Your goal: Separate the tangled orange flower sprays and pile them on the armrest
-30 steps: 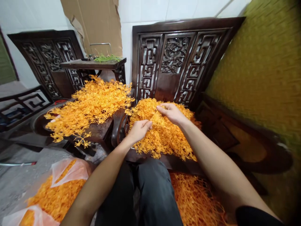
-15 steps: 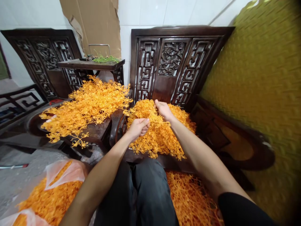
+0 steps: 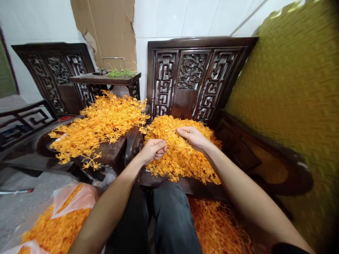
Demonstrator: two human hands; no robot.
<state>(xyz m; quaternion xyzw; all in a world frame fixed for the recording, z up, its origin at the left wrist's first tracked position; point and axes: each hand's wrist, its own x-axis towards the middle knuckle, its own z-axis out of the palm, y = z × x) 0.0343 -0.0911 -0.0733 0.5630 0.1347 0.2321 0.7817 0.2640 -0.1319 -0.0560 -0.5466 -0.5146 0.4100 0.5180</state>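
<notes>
The carved backrest serves as landmark. In front of it, an orange heap covers much of the dark seat; a narrow strip of seat shows along the near edge. The left hand, its fingers curled shut, grips a thin orange sprig before the backrest, over the heap. The sprig's long axis runs roughly parallel to the base of the backrest, the far end pointing right and slightly toward the wearer. The right hand is nearer the backrest, thumb and forefinger close together; whether they pinch a strand cannot be told. A gap separates the hands, and air lies between them and the backrest. Left of the backrest, the curved armrest bounds the heap's side, with a second orange pile beyond it; to the backrest's right rises a yellow-green textured surface.
</notes>
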